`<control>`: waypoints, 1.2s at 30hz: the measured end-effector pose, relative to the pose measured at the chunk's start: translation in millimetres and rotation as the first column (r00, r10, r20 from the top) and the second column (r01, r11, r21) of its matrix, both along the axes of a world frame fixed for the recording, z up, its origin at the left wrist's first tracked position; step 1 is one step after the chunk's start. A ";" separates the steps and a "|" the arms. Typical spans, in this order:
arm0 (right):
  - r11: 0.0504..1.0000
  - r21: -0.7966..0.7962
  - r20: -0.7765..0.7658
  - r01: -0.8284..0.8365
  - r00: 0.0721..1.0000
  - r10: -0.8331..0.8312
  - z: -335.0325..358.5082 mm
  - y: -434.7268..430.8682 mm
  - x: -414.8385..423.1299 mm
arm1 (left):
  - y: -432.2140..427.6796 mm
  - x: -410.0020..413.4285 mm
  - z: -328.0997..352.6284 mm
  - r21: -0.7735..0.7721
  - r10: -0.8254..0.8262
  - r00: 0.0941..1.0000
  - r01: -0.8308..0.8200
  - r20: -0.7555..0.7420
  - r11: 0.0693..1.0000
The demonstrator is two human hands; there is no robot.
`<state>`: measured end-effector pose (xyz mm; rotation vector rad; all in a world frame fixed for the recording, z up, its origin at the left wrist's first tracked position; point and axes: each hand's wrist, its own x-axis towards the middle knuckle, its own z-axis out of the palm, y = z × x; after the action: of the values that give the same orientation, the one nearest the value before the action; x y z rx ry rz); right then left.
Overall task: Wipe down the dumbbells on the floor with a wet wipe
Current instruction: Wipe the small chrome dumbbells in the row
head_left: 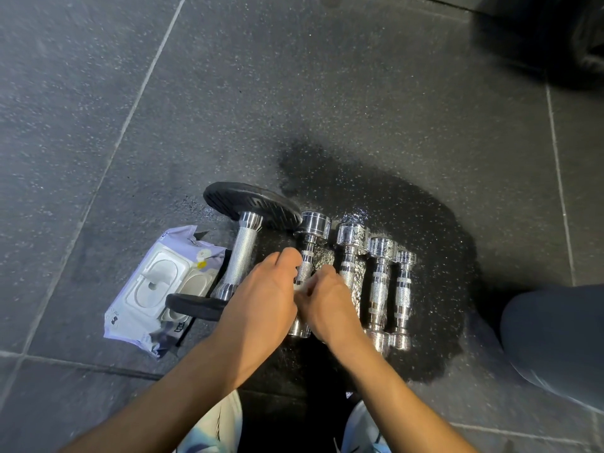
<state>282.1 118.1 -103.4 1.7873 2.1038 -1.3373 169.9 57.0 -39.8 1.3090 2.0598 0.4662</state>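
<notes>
Several chrome dumbbells lie side by side on the dark rubber floor. The leftmost is a large dumbbell (240, 253) with black plates. To its right lies a chrome dumbbell (312, 235), then three smaller ones (380, 282). My left hand (261, 299) and my right hand (327, 305) meet over the handle of the second dumbbell. A small white patch of wet wipe (299, 287) shows between the two hands; both hands pinch it against the handle. Most of the wipe is hidden by my fingers.
A lilac pack of wet wipes (153, 289) with a white flip lid lies left of the large dumbbell. A dark wet patch (408, 207) spreads on the floor around the dumbbells. My knee (555, 338) is at right, my shoes (215, 426) below. A dark object (568, 37) sits top right.
</notes>
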 end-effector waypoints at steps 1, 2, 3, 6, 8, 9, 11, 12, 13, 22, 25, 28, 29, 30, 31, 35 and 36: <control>0.998 0.043 0.006 -0.036 0.999 0.036 0.9 -1.8 -2.3 | -0.1 0.0 -1.0 0.003 -0.004 1.000 0.004 -0.004 1.000; 0.995 0.084 0.010 -0.060 0.998 0.059 1.9 -3.2 -5.5 | -0.4 0.2 -1.5 0.005 -0.007 1.000 0.007 -0.008 1.000; 0.990 0.119 0.025 -0.079 0.997 0.076 1.7 -3.9 -8.5 | -0.5 0.4 -2.0 0.006 -0.011 1.000 0.011 -0.010 1.000; 0.971 0.203 0.065 -0.129 0.991 0.117 2.2 -6.8 -14.2 | -1.1 1.3 -0.3 -0.002 -0.021 1.000 0.021 -0.015 1.000; 0.961 0.243 0.033 -0.129 0.992 0.125 4.0 -9.8 -13.2 | -1.7 1.2 1.0 -0.004 -0.020 1.000 0.020 -0.016 1.000; 0.957 0.268 -0.001 -0.113 0.993 0.118 5.1 -9.6 -11.7 | -1.7 1.2 0.9 -0.001 -0.022 1.000 0.022 -0.016 1.000; 0.951 0.305 -0.087 -0.053 0.993 0.083 3.4 -4.7 -9.2 | -1.9 1.3 0.1 0.004 -0.027 1.000 0.027 -0.012 1.000; 0.952 0.306 -0.113 -0.020 0.992 0.058 0.0 0.1 -9.3 | -2.0 1.5 0.0 0.004 -0.029 1.000 0.029 -0.011 1.000; 0.953 0.304 -0.126 0.007 0.991 0.033 -4.6 5.7 -9.9 | -1.8 1.4 -0.4 0.006 -0.030 1.000 0.030 -0.008 1.000; 0.911 0.409 -0.150 0.047 0.989 0.016 -13.1 25.4 -19.5 | -3.2 1.7 -1.5 0.028 -0.044 0.999 0.044 -0.014 0.999; 0.946 0.297 -0.242 0.127 0.969 -0.054 -12.7 10.5 -20.4 | -2.5 1.1 -1.1 0.039 -0.048 0.999 0.049 -0.006 0.998; 0.969 0.241 -0.211 0.062 0.977 -0.010 -11.0 4.7 -15.0 | -2.6 1.3 0.9 0.027 -0.049 0.999 0.049 -0.014 0.998; 0.984 0.181 -0.181 -0.001 0.983 0.034 -10.0 1.8 -9.9 | -2.8 1.2 1.4 0.026 -0.045 0.999 0.046 -0.018 0.999; 0.987 0.150 -0.109 -0.057 0.991 0.073 -9.4 -1.5 -5.2 | -3.1 1.0 1.5 0.022 -0.043 0.999 0.043 -0.022 0.999; 0.988 0.131 -0.068 -0.078 0.994 0.088 -8.7 -4.1 -1.4 | -3.4 0.5 1.3 0.017 -0.041 0.999 0.042 -0.022 0.999; 0.997 0.050 -0.134 0.063 0.989 -0.056 -10.8 1.6 3.7 | -3.4 0.2 2.5 0.017 -0.038 0.999 0.039 -0.020 0.999; 0.992 0.035 -0.206 0.118 0.973 -0.108 -9.4 4.4 2.4 | -3.2 0.6 3.3 0.015 -0.042 0.999 0.042 -0.018 0.999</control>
<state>284.6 122.5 -112.8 1.8881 2.1780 -1.5752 170.4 53.9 -36.5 1.3673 2.0430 0.4540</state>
